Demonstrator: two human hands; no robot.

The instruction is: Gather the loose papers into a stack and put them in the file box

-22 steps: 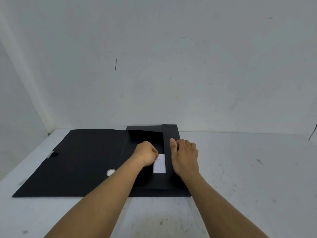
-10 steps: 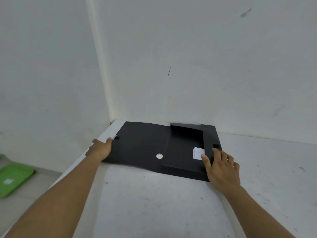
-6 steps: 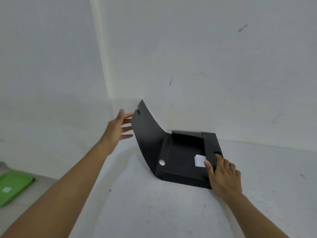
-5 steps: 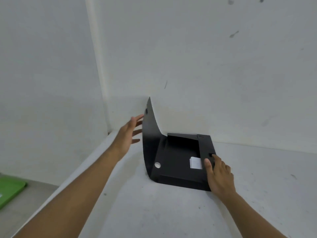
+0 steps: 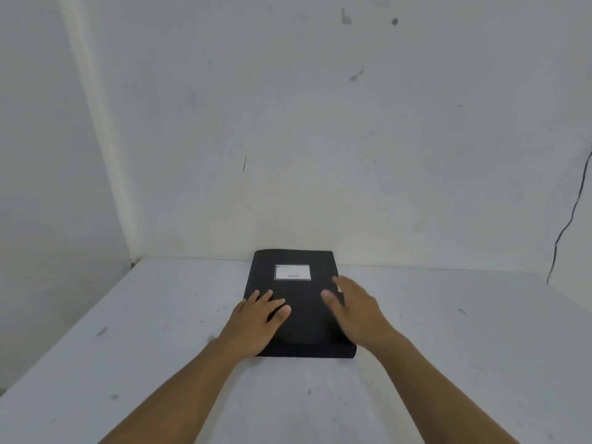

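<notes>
White bench (image 5: 128, 363) carries one closed black file box (image 5: 298, 312); its label (image 5: 292, 272) text is unreadable. Left hand (image 5: 256, 318) lies flat on the lid, fingers spread; right hand (image 5: 358, 307) is blurred, open, gripping nothing.

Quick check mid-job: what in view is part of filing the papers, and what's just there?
Job:
- file box, black, lid shut, flat on the table
- left hand, flat on the lid
- right hand, blurred, open over the box's right edge
- papers: none in sight

Just there:
- table
- label on the lid
- wall cable
</notes>
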